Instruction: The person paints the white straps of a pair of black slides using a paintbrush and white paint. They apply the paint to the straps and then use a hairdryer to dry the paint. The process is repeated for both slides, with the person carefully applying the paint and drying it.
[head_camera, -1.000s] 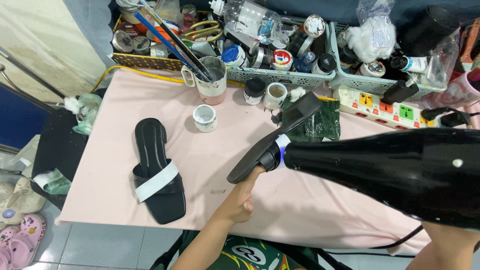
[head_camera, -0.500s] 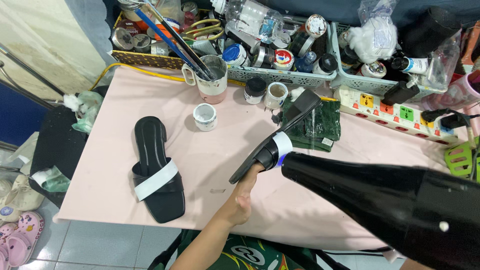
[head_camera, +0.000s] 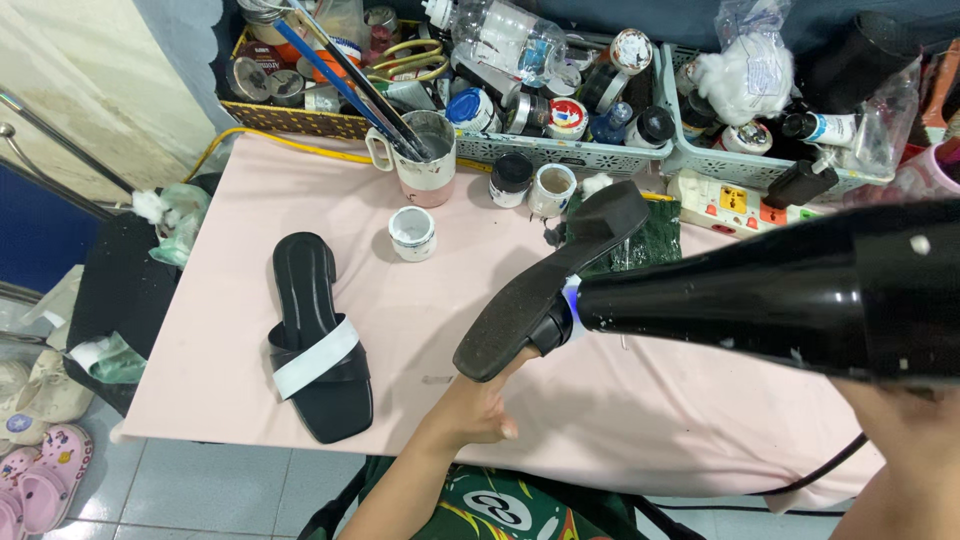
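A: Black flat-heeled sandal (head_camera: 548, 285), sole up, sits in the left hand (head_camera: 480, 408), fingers closed on its toe end, its long axis slanting up and away toward the green mat (head_camera: 650, 245).

B: And the glossy black hair dryer (head_camera: 760, 290)?

A: Right hand (head_camera: 915, 440) wraps its body; nozzle meets the sandal's strap side.

A shoe-repair workshop — glue tins (head_camera: 412, 232), brushes in a mug (head_camera: 428, 158), cluttered baskets (head_camera: 560, 150) of supplies.
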